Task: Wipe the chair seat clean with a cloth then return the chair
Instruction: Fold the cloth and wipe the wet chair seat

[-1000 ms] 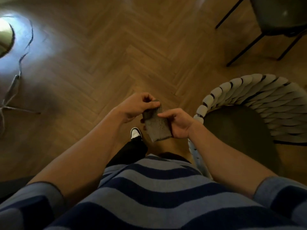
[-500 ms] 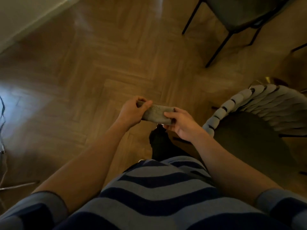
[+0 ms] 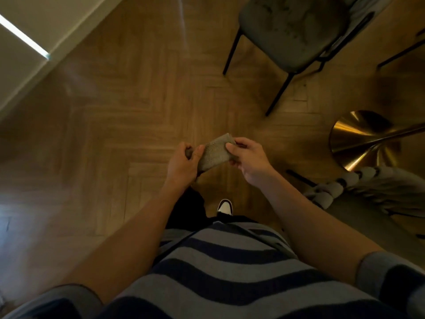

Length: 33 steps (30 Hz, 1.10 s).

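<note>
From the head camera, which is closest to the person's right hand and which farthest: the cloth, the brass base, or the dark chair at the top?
From the right hand:
1. cloth, gripped in it.
2. brass base, on the floor to the right.
3. dark chair, top right, farthest.

left hand (image 3: 181, 165), right hand (image 3: 249, 157), apparently both pinching

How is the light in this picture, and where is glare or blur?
Head view: dim, warm light; a bright strip glows top left; glare streaks the round brass base; the grey folded cloth between both hands looks soft; edges bend from the wide lens.
</note>
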Each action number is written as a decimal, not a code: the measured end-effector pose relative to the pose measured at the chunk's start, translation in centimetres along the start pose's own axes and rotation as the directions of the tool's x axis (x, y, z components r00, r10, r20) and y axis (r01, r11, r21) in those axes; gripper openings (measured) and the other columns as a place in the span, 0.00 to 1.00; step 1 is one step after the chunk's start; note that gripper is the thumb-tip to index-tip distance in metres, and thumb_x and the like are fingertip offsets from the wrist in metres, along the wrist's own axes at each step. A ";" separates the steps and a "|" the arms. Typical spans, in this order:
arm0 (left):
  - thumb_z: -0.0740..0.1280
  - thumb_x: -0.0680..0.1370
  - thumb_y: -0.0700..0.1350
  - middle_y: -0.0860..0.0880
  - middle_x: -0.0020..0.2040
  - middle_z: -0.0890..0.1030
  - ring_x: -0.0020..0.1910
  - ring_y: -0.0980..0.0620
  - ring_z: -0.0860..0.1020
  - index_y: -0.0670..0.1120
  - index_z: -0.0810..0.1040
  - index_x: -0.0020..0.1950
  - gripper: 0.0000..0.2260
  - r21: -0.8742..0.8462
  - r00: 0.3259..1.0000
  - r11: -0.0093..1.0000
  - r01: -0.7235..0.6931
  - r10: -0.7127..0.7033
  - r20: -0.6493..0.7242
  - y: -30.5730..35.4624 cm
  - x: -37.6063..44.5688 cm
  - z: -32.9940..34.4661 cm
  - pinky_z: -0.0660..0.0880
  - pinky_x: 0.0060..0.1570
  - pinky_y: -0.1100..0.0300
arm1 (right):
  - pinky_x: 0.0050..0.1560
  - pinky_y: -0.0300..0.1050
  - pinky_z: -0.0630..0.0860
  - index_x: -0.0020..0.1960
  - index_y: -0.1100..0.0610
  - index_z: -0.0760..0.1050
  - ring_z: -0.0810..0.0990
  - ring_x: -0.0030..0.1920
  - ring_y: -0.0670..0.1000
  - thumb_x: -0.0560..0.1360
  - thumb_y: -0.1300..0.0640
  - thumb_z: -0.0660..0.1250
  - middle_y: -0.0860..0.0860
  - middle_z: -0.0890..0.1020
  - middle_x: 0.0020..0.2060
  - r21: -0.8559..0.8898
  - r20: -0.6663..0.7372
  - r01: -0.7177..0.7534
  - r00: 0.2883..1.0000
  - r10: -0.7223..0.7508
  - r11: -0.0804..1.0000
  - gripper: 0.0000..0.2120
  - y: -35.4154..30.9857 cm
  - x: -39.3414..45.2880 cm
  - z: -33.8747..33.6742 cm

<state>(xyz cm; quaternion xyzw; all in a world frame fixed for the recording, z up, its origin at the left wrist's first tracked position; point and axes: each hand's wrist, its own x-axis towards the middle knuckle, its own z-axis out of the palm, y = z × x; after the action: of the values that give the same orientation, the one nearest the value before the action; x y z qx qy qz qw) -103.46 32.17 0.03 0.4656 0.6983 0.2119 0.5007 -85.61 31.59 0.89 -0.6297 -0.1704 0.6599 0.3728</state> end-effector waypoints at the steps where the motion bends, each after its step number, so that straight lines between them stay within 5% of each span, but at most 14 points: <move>1: 0.65 0.77 0.60 0.47 0.43 0.78 0.39 0.48 0.79 0.48 0.74 0.48 0.15 0.023 0.998 1.000 0.015 -0.016 0.061 0.7 2.2 -0.4 0.79 0.38 0.47 | 0.46 0.46 0.76 0.50 0.55 0.80 0.81 0.46 0.51 0.80 0.64 0.67 0.52 0.83 0.45 0.017 0.010 0.002 1.000 -0.003 1.000 0.06 -1.3 1.3 0.4; 4: 0.68 0.76 0.58 0.47 0.52 0.80 0.51 0.49 0.80 0.47 0.76 0.55 0.16 0.088 0.953 0.996 -0.010 -0.017 0.301 3.6 9.3 -1.8 0.80 0.50 0.48 | 0.44 0.44 0.78 0.49 0.55 0.80 0.81 0.45 0.50 0.80 0.65 0.68 0.52 0.83 0.44 -0.007 0.068 0.026 0.997 -0.025 1.000 0.06 -5.5 5.9 1.4; 7: 0.71 0.74 0.55 0.49 0.60 0.79 0.60 0.52 0.77 0.46 0.74 0.64 0.23 -0.010 0.837 0.990 -0.139 0.123 0.534 8.4 16.3 -3.2 0.76 0.59 0.57 | 0.49 0.46 0.79 0.49 0.55 0.81 0.83 0.47 0.51 0.78 0.66 0.70 0.52 0.84 0.43 -0.098 0.145 0.041 0.989 -0.027 0.994 0.07 -10.0 10.3 2.6; 11: 0.72 0.76 0.44 0.46 0.51 0.83 0.51 0.51 0.81 0.44 0.80 0.57 0.11 0.076 0.697 0.939 -0.335 0.192 0.691 14.6 24.3 -3.7 0.76 0.53 0.55 | 0.45 0.46 0.78 0.49 0.55 0.80 0.81 0.44 0.51 0.78 0.66 0.70 0.54 0.82 0.43 -0.128 0.117 0.020 0.993 -0.005 0.992 0.07 -15.5 14.8 3.8; 15: 0.71 0.76 0.46 0.53 0.37 0.79 0.37 0.57 0.76 0.51 0.78 0.43 0.04 0.105 0.718 0.924 -0.368 0.211 0.663 19.2 30.1 -2.6 0.72 0.39 0.58 | 0.42 0.43 0.79 0.50 0.56 0.80 0.81 0.42 0.49 0.79 0.61 0.70 0.53 0.82 0.42 0.097 -0.103 0.038 0.994 -0.028 0.995 0.02 -19.1 18.8 4.4; 19: 0.72 0.74 0.52 0.48 0.42 0.81 0.43 0.52 0.78 0.50 0.81 0.46 0.07 0.056 0.759 0.965 -0.254 0.163 0.630 22.7 34.7 0.0 0.76 0.45 0.49 | 0.42 0.43 0.79 0.58 0.59 0.80 0.82 0.43 0.50 0.78 0.51 0.71 0.52 0.83 0.44 0.450 -0.155 -0.061 0.977 0.145 0.891 0.14 -21.0 22.0 3.7; 23: 0.71 0.75 0.51 0.43 0.49 0.83 0.49 0.45 0.81 0.48 0.81 0.51 0.09 0.066 0.746 0.988 -0.143 0.064 0.663 25.4 38.5 3.6 0.77 0.53 0.42 | 0.49 0.46 0.79 0.50 0.57 0.81 0.83 0.43 0.51 0.78 0.62 0.71 0.51 0.85 0.41 0.510 -0.232 -0.013 0.961 0.152 0.860 0.02 -23.4 25.5 1.6; 27: 0.69 0.78 0.42 0.40 0.56 0.82 0.56 0.42 0.80 0.43 0.80 0.59 0.10 -0.021 0.696 0.992 0.127 -0.074 0.714 27.7 41.7 8.0 0.76 0.58 0.45 | 0.51 0.50 0.81 0.50 0.57 0.81 0.84 0.44 0.51 0.77 0.63 0.72 0.50 0.86 0.41 0.498 -0.325 0.033 0.934 0.151 0.867 0.04 -26.2 29.5 -1.9; 33: 0.67 0.79 0.41 0.47 0.50 0.85 0.53 0.47 0.82 0.48 0.82 0.56 0.08 0.045 0.742 0.998 0.050 -0.067 0.667 30.5 48.0 15.0 0.78 0.49 0.54 | 0.55 0.53 0.81 0.53 0.58 0.81 0.85 0.49 0.54 0.78 0.60 0.73 0.54 0.86 0.47 0.389 -0.381 0.010 0.912 0.151 0.921 0.05 -29.0 36.6 -7.4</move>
<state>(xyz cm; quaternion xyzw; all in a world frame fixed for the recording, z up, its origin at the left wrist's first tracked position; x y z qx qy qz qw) -79.73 85.53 -6.91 0.4944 0.4895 0.0072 0.7182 -67.86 74.96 -5.85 -0.6732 0.0654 0.5491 0.4910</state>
